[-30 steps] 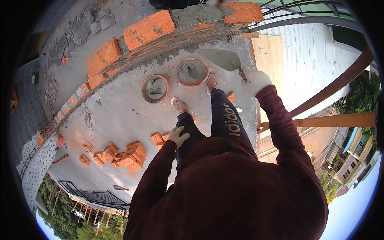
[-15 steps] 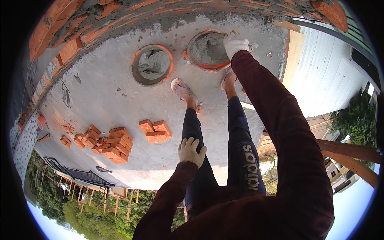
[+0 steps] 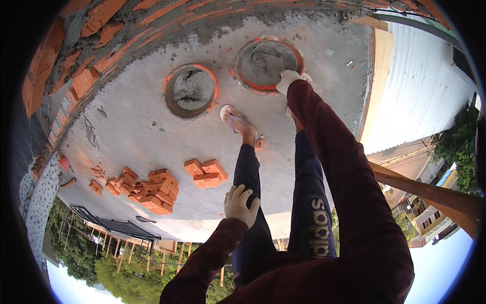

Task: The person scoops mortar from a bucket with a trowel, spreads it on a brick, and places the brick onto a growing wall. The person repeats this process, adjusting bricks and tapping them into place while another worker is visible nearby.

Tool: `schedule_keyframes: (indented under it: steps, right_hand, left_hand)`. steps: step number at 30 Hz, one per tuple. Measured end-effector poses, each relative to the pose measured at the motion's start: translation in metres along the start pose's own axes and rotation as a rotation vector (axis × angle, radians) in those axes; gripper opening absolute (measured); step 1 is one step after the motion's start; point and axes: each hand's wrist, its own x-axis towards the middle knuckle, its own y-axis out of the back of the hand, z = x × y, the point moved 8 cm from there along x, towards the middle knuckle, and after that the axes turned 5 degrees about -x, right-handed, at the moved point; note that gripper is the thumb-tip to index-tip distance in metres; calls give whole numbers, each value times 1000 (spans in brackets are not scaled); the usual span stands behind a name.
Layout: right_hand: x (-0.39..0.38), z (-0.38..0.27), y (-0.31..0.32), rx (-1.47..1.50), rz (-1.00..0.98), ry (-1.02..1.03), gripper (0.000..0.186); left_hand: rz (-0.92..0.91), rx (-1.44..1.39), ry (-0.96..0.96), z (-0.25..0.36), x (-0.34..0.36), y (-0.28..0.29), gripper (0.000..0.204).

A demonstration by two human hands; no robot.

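My right hand (image 3: 289,81), in a white glove, is closed at the near right rim of the right-hand orange-rimmed tub (image 3: 253,86). Whatever its fingers grip is hidden by the hand. Grey wet mortar (image 3: 266,62) lies in that tub, its surface ridged and uneven. Left of it stands a second round tub (image 3: 216,87), also holding mortar (image 3: 192,88). My left hand (image 3: 242,204), gloved too, lies over my left knee with its fingers apart and nothing in it.
Loose red bricks (image 3: 206,173) and a larger brick heap (image 3: 159,192) sit on the concrete floor (image 3: 136,137) to the left. A rough brick wall (image 3: 152,17) curves along the far side. Pale corrugated sheeting (image 3: 410,86) borders the right, beside a wooden board (image 3: 377,76).
My right hand has come nearer, from the right side of the right-hand tub to its near right rim. My left hand stays on the knee. The view has shifted slightly.
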Motion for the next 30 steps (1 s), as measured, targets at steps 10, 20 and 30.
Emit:
schedule_keyframes:
  steps: [10,20,30]
  right_hand:
    - [0,64,-70,471,-123,138,42]
    - [-59,105,10,512,-214,208,55]
    - [-294,112,221,810,-297,233,38]
  left_hand:
    - [-36,109,-69,5,17,18,34]
    - [-38,188,-107,26,33,31,32]
    - [34,149,-34,43,20,22,37]
